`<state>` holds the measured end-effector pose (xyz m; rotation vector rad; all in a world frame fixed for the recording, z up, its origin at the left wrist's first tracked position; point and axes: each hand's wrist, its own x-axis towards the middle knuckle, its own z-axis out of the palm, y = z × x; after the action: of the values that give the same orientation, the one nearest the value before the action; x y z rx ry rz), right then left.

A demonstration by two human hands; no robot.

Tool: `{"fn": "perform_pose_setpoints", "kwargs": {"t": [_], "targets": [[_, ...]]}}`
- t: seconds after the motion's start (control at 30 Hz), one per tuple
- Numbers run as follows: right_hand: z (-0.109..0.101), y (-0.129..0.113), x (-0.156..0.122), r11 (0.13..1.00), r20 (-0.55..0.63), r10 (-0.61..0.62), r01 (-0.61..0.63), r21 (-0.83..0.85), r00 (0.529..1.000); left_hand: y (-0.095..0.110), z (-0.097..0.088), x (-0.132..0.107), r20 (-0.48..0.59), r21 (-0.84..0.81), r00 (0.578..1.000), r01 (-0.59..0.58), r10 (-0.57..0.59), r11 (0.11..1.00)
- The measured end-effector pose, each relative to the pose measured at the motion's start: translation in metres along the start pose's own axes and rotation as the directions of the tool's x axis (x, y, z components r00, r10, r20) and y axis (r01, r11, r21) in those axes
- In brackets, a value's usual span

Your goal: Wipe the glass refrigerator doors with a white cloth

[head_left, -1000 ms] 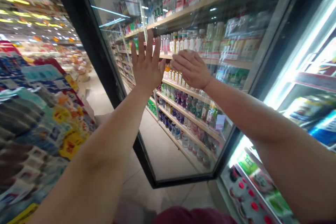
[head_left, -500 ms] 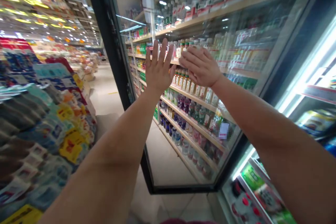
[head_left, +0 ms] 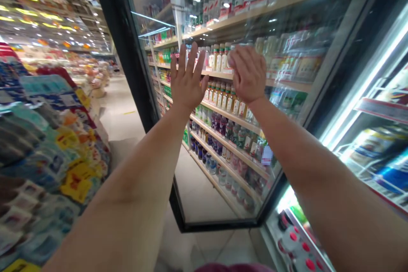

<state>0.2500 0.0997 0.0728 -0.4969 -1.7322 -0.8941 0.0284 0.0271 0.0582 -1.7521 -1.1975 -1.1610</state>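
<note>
Both my hands are raised flat against the glass door [head_left: 287, 106] of a cooler, which stands swung open in front of me. My left hand [head_left: 187, 80] has its fingers spread and pointing up, palm on the glass. My right hand [head_left: 247, 73] lies beside it with fingers together, also pointing up against the glass. Neither hand holds anything. Through the glass I see store shelves with rows of drink bottles [head_left: 228, 101].
The door's black frame [head_left: 127, 51] runs along its left edge and bottom. The lit cooler interior [head_left: 376, 144] with packaged goods is at the right. A display of packaged items [head_left: 47, 144] stands at the left, with the aisle floor [head_left: 127, 114] between.
My right hand has turned from lying sideways to pointing upward and has slid a little to the right on the glass. The left hand has stayed spread on the glass.
</note>
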Motion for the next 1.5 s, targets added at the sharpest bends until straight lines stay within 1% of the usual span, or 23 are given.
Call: {"fn": "perform_pose_setpoints", "kwargs": {"t": [0.07,0.13,0.23,0.27,0.33,0.4,0.43,0.5,0.57,0.63,0.73,0.8,0.83,0.9,1.0,1.07,1.13,1.2,1.23,1.3,1.37,1.43,1.5], "targets": [[-0.001,-0.001,-0.002,0.993,-0.035,0.115,-0.115,0.02,0.993,0.0,0.0,0.0,0.004,0.043,1.0,-0.009,0.009,0.999],[-0.005,-0.004,-0.005,0.998,0.083,-0.009,0.003,0.07,0.996,0.001,-0.001,0.0,-0.003,0.08,1.0,-0.019,0.02,0.997],[-0.009,-0.007,-0.008,0.97,0.227,-0.232,0.209,0.121,0.946,0.004,-0.003,0.0,-0.026,0.083,1.0,-0.015,0.017,0.996],[-0.01,-0.008,-0.009,0.975,0.209,-0.212,0.193,0.108,0.955,0.005,-0.004,-0.001,-0.032,0.067,0.999,-0.012,0.014,0.998],[-0.008,-0.007,-0.011,0.997,0.088,-0.042,0.036,0.062,0.995,0.007,-0.006,-0.001,-0.038,0.022,0.999,-0.007,0.008,1.0],[-0.007,-0.005,-0.014,0.989,-0.032,0.138,-0.136,0.051,0.99,0.01,-0.008,-0.002,-0.047,-0.021,0.999,-0.007,0.006,1.0],[-0.008,-0.004,-0.015,0.986,-0.043,0.161,-0.158,0.057,0.986,0.011,-0.008,-0.002,-0.049,-0.035,0.999,-0.008,0.006,0.999],[-0.011,-0.005,-0.017,0.996,0.053,0.026,-0.03,0.085,0.998,0.013,-0.009,-0.002,-0.049,-0.047,0.999,-0.01,0.008,0.999],[-0.015,-0.007,-0.018,0.977,0.185,-0.187,0.164,0.134,0.965,0.015,-0.01,-0.002,-0.048,-0.05,0.999,-0.011,0.009,0.999],[-0.017,-0.009,-0.018,0.963,0.228,-0.253,0.224,0.146,0.94,0.016,-0.011,-0.002,-0.052,-0.044,0.999,-0.012,0.01,0.999],[-0.015,-0.009,-0.019,0.997,0.097,-0.029,0.022,0.075,0.995,0.017,-0.012,-0.003,-0.057,-0.03,0.998,-0.016,0.014,0.999],[-0.013,-0.008,-0.02,0.993,-0.008,0.107,-0.107,0.048,0.994,0.017,-0.012,-0.003,-0.053,-0.033,0.998,-0.015,0.013,0.999],[-0.013,-0.008,-0.02,0.993,-0.017,0.109,-0.108,0.043,0.994,0.017,-0.012,-0.002,-0.049,-0.038,0.999,-0.013,0.011,0.999],[-0.015,-0.008,-0.022,0.998,0.063,-0.037,0.033,0.052,0.997,0.016,-0.011,-0.002,-0.035,-0.048,0.999,-0.007,0.005,0.999],[-0.019,-0.01,-0.025,0.957,0.199,-0.286,0.27,0.103,0.937,0.015,-0.01,-0.001,-0.022,-0.025,1.0,-0.004,0.003,1.0],[-0.02,-0.011,-0.026,0.978,0.158,-0.207,0.199,0.067,0.965,0.017,-0.01,-0.001,-0.012,0.017,1.0,0.005,-0.005,1.0],[-0.019,-0.011,-0.026,1.0,0.036,0.008,-0.009,0.023,0.999,0.021,-0.013,-0.002,0.002,0.041,1.0,0.02,-0.02,0.999],[-0.018,-0.01,-0.027,0.993,-0.041,0.121,-0.121,0.019,0.992,0.025,-0.016,-0.003,0.008,0.033,1.0,0.025,-0.025,0.999],[-0.019,-0.01,-0.027,0.996,-0.032,0.091,-0.09,0.025,0.995,0.027,-0.018,-0.003,0.009,0.024,1.0,0.021,-0.021,0.999],[-0.021,-0.01,-0.029,0.994,0.064,-0.094,0.09,0.061,0.993,0.029,-0.02,-0.004,0.0,0.001,1.0,0.013,-0.013,1.0],[-0.024,-0.011,-0.03,0.966,0.157,-0.246,0.229,0.119,0.956,0.031,-0.021,-0.004,-0.017,-0.023,1.0,0.013,-0.013,1.0],[-0.025,-0.011,-0.031,0.973,0.171,-0.214,0.193,0.13,0.962,0.032,-0.022,-0.004,-0.034,-0.037,0.999,0.014,-0.016,0.999],[-0.024,-0.011,-0.032,0.995,0.099,-0.035,0.026,0.091,0.994,0.032,-0.022,-0.004,-0.048,-0.035,0.999,0.01,-0.011,0.999]]}}
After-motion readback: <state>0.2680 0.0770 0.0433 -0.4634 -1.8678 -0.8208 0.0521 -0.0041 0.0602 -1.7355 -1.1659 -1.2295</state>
